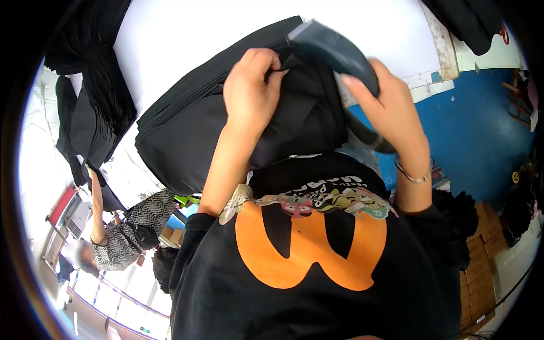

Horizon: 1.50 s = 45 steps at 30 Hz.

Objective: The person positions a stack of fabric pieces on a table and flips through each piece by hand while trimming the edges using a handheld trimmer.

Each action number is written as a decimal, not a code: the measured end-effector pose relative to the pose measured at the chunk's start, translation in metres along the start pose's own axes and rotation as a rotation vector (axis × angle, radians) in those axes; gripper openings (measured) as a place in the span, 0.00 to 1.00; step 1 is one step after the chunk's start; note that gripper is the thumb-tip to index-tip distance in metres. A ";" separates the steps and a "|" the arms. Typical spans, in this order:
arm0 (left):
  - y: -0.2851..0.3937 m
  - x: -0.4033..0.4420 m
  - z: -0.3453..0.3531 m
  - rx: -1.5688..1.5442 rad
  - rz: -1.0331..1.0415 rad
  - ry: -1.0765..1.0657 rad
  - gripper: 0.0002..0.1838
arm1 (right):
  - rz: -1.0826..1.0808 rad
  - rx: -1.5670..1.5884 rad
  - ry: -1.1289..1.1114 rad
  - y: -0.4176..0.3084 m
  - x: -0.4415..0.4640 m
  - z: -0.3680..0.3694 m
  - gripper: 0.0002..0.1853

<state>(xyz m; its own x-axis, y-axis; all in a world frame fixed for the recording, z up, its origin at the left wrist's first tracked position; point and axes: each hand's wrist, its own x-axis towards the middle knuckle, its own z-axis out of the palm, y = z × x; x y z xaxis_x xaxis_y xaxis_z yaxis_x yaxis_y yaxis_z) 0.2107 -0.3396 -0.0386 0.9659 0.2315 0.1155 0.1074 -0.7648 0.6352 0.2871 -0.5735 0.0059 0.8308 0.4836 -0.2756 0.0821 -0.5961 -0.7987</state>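
Note:
Black cloth (187, 133) lies folded in a thick stack of layers on the white table in front of me. My left hand (252, 85) is closed on the stack's upper part, thumb and fingers pinching an edge of the cloth. My right hand (391, 107) grips a dark grey hand-held tool (334, 51) with a curved body and a pale, flat front end. Its exact kind is unclear, and it is slightly blurred. The tool's front hangs over the stack's upper right corner. Below the right hand shows a dark curved piece (368, 136); whether it belongs to the tool I cannot tell.
More black cloth (105, 85) hangs in layers at the left, where another person (119, 243) reaches up to it. Black fabric (467, 22) lies at the top right. A white table (362, 17) ends at the right above a blue floor (470, 124). Brown boxes (481, 277) stand lower right.

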 end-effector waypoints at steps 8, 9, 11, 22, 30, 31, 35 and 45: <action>-0.010 -0.009 -0.020 -0.255 -0.227 -0.322 0.14 | -0.017 -0.117 0.052 -0.006 0.015 0.013 0.23; -0.014 -0.007 -0.008 -0.280 -0.208 -0.152 0.09 | -0.004 -0.121 0.022 -0.009 0.010 0.008 0.22; -0.019 -0.003 0.003 -0.156 -0.101 -0.056 0.09 | 0.024 -0.083 -0.033 -0.002 -0.012 -0.002 0.25; -0.021 -0.014 0.018 -0.069 -0.115 0.147 0.20 | 0.022 -0.122 -0.010 -0.008 -0.019 -0.007 0.27; -0.024 -0.009 0.016 -0.077 -0.110 0.098 0.18 | -0.043 -0.412 -0.059 -0.038 -0.012 0.007 0.26; -0.025 -0.010 0.018 -0.051 -0.089 0.134 0.16 | -0.050 -0.404 -0.038 -0.037 0.001 0.014 0.26; -0.024 -0.010 0.016 -0.067 -0.114 0.153 0.12 | 0.018 -0.391 -0.039 -0.034 -0.017 0.008 0.26; -0.025 -0.009 0.015 -0.063 -0.103 0.114 0.13 | 0.034 -0.306 -0.031 -0.030 -0.007 0.008 0.28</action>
<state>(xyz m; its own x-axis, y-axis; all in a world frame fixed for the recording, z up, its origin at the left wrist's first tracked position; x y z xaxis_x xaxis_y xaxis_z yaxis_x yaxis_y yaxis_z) 0.2026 -0.3316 -0.0672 0.9170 0.3767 0.1310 0.1863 -0.6950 0.6944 0.2740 -0.5539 0.0272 0.8190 0.4765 -0.3195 0.2205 -0.7756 -0.5915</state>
